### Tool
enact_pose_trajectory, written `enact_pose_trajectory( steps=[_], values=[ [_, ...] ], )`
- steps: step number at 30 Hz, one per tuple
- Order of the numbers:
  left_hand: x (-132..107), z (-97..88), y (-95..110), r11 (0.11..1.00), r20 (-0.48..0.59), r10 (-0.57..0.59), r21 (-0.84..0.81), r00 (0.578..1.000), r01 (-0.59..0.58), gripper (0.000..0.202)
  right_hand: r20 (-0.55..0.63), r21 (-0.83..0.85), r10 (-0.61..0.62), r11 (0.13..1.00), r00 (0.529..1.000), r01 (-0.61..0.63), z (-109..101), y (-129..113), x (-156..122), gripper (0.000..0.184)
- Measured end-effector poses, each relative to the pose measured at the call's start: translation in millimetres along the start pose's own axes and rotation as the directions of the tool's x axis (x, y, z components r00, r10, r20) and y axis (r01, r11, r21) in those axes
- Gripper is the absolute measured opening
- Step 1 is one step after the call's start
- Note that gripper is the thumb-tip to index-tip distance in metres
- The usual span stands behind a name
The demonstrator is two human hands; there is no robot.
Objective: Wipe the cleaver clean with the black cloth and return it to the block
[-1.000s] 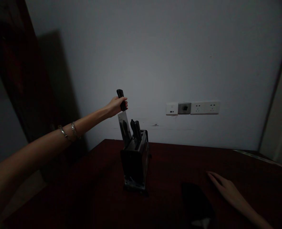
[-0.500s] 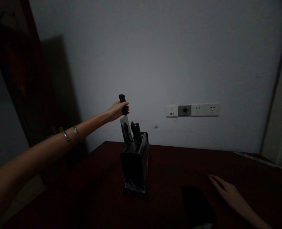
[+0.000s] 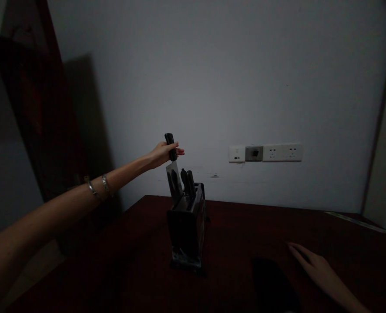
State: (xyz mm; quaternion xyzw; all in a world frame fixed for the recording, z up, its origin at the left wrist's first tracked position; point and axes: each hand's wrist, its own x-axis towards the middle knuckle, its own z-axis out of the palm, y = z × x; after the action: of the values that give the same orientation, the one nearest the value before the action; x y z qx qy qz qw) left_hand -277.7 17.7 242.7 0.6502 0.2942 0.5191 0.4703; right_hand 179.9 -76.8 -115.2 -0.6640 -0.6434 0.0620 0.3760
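With my left hand (image 3: 165, 153) I hold the black handle of a cleaver (image 3: 173, 178) between thumb and palm; the other fingertips stretch out past the handle. Its broad metal blade slants down, with the lower end in the slotted top of a dark knife block (image 3: 183, 234). Beside the blade, other black-handled implements (image 3: 188, 182) stand in the block. My right hand (image 3: 313, 264) lies on the dark red table (image 3: 235, 226) at the lower right, fingers stretched out and holding nothing. A black flat object (image 3: 273, 282) lies to its left, too dark to name.
Behind the table rises a pale wall (image 3: 206, 87) with a row of sockets and switch plates (image 3: 265, 153). Dark reddish furniture (image 3: 39, 121) stands at the left. A thin pale strip (image 3: 359, 221) runs along the table's far right edge.
My left-hand fingers have loosened and extended a little past the cleaver handle. The cleaver stays in nearly the same place in the block. The whole view has shifted slightly; my right hand still rests.
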Motion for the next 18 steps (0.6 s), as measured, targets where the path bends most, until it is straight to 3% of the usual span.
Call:
enact_pose_trajectory(
  steps=[5, 12, 18],
  values=[
    [-0.5, -4.2, -1.0, 1.000, 0.018, -0.020, 0.014, 1.000, 0.019, 0.018, 0.052, -0.018, 0.020, 1.000, 0.998, -0.019, -1.7, 2.3, 1.6, 0.050],
    [-2.4, -6.5, -11.9, 0.999, 0.025, -0.036, 0.002, 0.999, 0.036, 0.020, 0.006, 0.008, 0.008, 1.000, 1.000, -0.008, -3.6, -9.1, -2.0, 0.052],
    [-10.8, -4.4, -18.5, 0.999, 0.018, -0.036, -0.011, 0.999, 0.036, 0.017, 0.002, 0.027, 0.004, 1.000, 1.000, -0.004, -0.3, -1.7, -0.5, 0.049]
  ],
)
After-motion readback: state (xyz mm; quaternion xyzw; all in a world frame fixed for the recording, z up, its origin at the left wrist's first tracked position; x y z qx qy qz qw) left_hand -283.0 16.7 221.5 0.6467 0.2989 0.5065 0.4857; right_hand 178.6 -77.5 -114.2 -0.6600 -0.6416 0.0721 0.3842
